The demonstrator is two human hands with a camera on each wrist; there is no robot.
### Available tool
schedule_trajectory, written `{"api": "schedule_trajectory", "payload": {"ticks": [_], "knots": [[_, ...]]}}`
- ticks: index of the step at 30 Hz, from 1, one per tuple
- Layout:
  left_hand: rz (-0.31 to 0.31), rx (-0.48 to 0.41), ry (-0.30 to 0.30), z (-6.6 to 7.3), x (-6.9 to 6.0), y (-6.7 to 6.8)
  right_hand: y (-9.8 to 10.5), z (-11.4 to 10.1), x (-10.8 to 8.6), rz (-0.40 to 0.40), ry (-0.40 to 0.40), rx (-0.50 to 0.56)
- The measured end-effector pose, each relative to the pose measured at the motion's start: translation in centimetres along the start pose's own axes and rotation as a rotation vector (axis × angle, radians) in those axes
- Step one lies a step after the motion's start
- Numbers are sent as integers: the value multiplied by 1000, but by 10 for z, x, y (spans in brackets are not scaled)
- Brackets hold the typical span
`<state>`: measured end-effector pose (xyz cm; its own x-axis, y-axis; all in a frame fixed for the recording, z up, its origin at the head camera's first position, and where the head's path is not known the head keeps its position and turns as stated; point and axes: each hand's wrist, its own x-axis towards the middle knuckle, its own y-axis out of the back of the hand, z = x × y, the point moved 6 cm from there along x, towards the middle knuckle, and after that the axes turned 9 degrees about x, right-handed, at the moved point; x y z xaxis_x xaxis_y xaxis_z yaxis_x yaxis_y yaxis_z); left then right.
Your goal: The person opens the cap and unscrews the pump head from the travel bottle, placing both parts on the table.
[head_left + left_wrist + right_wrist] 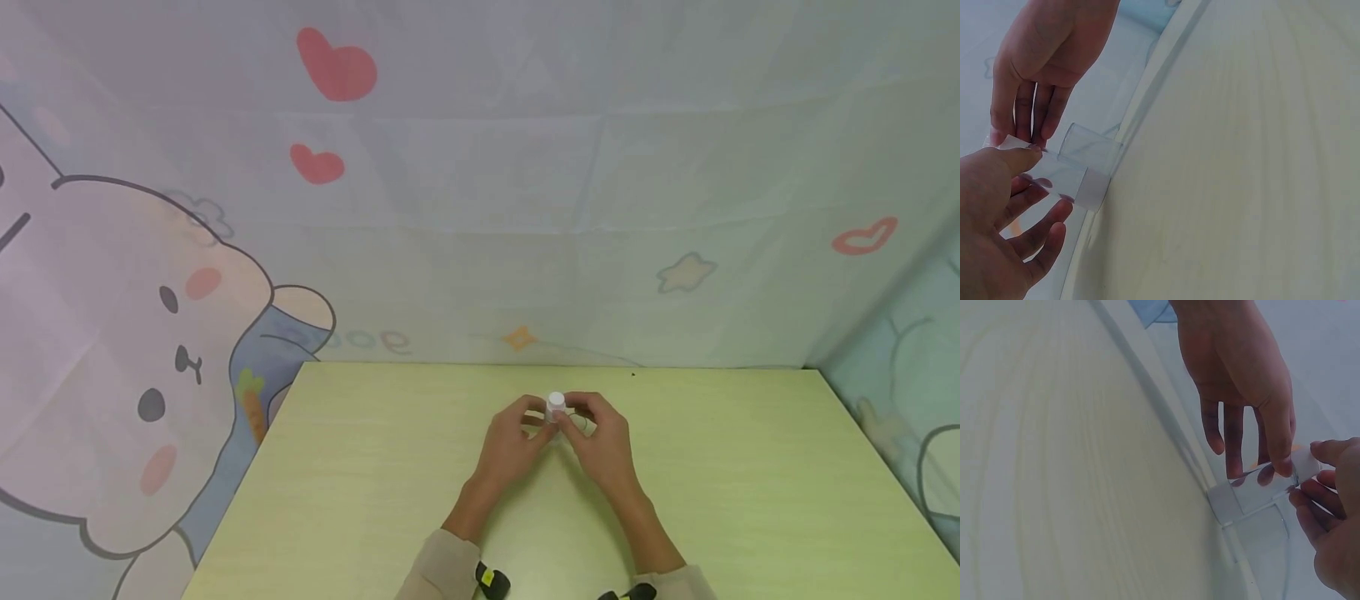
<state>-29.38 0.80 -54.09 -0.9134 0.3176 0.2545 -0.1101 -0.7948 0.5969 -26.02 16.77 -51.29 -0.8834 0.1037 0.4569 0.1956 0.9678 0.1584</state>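
A small bottle with a white cap stands upright between my hands near the far side of the table. Its body looks clear above a white lower part. My left hand pinches the body, the thumb on the near side and fingertips behind. At the cap end, my right hand holds the bottle between thumb and fingers, as the right wrist view shows. Close to the bottle, on the right hand's side, is a transparent cup, partly hidden by the hand in the head view.
The pale yellow-green table extends to both sides of the arms. Behind it hangs a printed cloth with hearts and a cartoon animal. A tiny dark speck lies near the table's far edge.
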Motion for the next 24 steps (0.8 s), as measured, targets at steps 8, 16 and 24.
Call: {"api": "schedule_trajectory", "payload": {"ticks": [8,16,24], "knots": [[-1,0,1,1,0,0,-1,1,-1,0,-27,-7],[-5,6,7,0,1,0,0,0,1,-31,-28,-8],[-5,5,12,0,0,1,2,2,2,-32,-8,-29]]}}
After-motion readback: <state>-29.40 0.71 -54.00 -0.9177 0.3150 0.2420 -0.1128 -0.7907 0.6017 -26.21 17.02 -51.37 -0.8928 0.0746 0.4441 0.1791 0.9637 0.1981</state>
